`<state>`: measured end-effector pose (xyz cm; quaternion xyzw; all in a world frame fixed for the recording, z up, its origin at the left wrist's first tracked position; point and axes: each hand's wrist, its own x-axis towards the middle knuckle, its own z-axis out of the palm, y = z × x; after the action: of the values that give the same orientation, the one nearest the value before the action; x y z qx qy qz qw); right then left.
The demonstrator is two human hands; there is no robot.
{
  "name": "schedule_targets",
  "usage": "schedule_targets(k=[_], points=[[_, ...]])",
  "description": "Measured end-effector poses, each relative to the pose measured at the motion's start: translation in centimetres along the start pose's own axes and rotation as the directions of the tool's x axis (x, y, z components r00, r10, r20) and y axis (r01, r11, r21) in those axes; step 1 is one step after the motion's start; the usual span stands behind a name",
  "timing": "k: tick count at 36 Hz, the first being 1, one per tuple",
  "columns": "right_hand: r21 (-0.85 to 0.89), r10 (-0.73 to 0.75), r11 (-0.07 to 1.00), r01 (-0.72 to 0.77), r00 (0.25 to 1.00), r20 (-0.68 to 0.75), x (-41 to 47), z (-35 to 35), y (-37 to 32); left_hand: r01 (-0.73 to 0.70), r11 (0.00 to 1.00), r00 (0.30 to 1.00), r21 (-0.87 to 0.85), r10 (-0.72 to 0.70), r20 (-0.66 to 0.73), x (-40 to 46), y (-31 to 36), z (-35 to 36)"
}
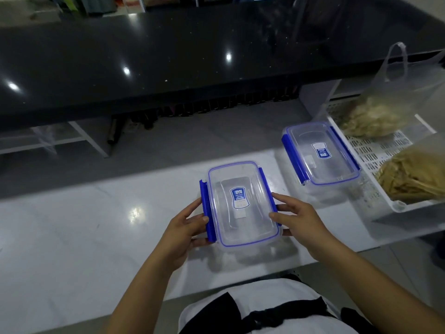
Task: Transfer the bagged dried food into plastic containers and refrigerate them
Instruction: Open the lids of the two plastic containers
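Observation:
A clear plastic container (240, 203) with a blue-rimmed lid and blue side clips stands on the white counter (96, 225) in front of me. My left hand (185, 227) grips its left clip, thumb on the blue latch. My right hand (296, 218) holds its right side, fingers at the right clip. A second lidded container (320, 153) of the same kind stands further back to the right. Two clear bags of pale dried food lie in a white slotted tray (375, 153): one bag (375, 116) at the back, another bag (414, 174) nearer.
A raised black glossy countertop (168, 56) runs across behind the white counter. The tray sits at the counter's right end, close against the second container. My white top and black apron show at the bottom.

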<state>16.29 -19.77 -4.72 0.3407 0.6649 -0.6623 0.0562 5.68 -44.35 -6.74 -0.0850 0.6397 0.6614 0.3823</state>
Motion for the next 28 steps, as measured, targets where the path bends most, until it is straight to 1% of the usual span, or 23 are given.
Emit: schedule_targets(k=[3,5,6,7,9,10,11,12,15,22,24,26,27,28], points=[[0.002,0.024,1.000,-0.024,0.999,0.024,-0.1,-0.2,-0.1,-0.014,1.000,0.999,0.026,0.015,-0.043,-0.1,-0.1,-0.2],[0.019,0.040,0.999,-0.041,0.999,0.026,-0.2,-0.2,0.0,-0.056,0.993,0.992,0.101,0.067,-0.110,-0.2,-0.3,0.1],[0.040,0.049,0.998,-0.050,0.998,0.026,-0.2,-0.2,0.0,-0.083,0.981,0.984,0.173,0.108,-0.144,-0.3,-0.4,0.3],[0.065,0.056,0.996,-0.058,0.998,0.030,-0.2,-0.2,0.0,-0.113,0.954,0.972,0.277,0.164,-0.166,-0.4,-0.6,0.5],[0.099,0.064,0.993,-0.068,0.997,0.045,-0.2,-0.2,-0.1,-0.176,0.836,0.941,0.519,0.298,-0.161,-0.7,-0.7,1.0],[0.105,0.066,0.992,-0.072,0.996,0.057,-0.1,-0.2,-0.1,-0.202,0.779,0.927,0.594,0.348,-0.140,-0.9,-0.7,1.3],[0.106,0.069,0.991,-0.076,0.995,0.070,-0.1,-0.1,-0.1,-0.226,0.749,0.920,0.623,0.374,-0.115,-0.9,-0.8,1.5],[0.104,0.072,0.991,-0.081,0.994,0.084,0.0,0.0,-0.2,-0.241,0.755,0.924,0.610,0.370,-0.094,-1.0,-0.9,1.7],[0.114,0.078,0.989,-0.091,0.990,0.116,0.0,0.2,-0.4,-0.231,0.849,0.956,0.476,0.288,-0.051,-1.0,-1.1,2.0],[0.242,0.125,0.958,-0.153,0.984,0.127,0.4,-0.3,-0.3,-0.227,0.876,0.958,0.425,0.280,-0.066,-0.7,-1.5,1.6],[0.212,0.131,0.965,-0.154,0.984,0.120,0.3,-0.6,-0.2,-0.234,0.880,0.957,0.414,0.283,-0.060,-0.8,-1.5,1.7],[0.146,0.108,0.982,-0.118,0.991,0.079,0.4,-0.9,0.1,-0.242,0.871,0.956,0.427,0.288,-0.045,-0.8,-1.5,1.8],[0.092,0.076,0.993,-0.080,0.996,0.050,0.5,-1.0,0.3,-0.247,0.863,0.956,0.441,0.291,-0.033,-0.7,-1.6,1.8],[0.002,0.022,1.000,-0.022,1.000,0.018,0.5,-1.2,0.4,-0.254,0.856,0.957,0.450,0.290,-0.013,-0.8,-1.6,1.8]])
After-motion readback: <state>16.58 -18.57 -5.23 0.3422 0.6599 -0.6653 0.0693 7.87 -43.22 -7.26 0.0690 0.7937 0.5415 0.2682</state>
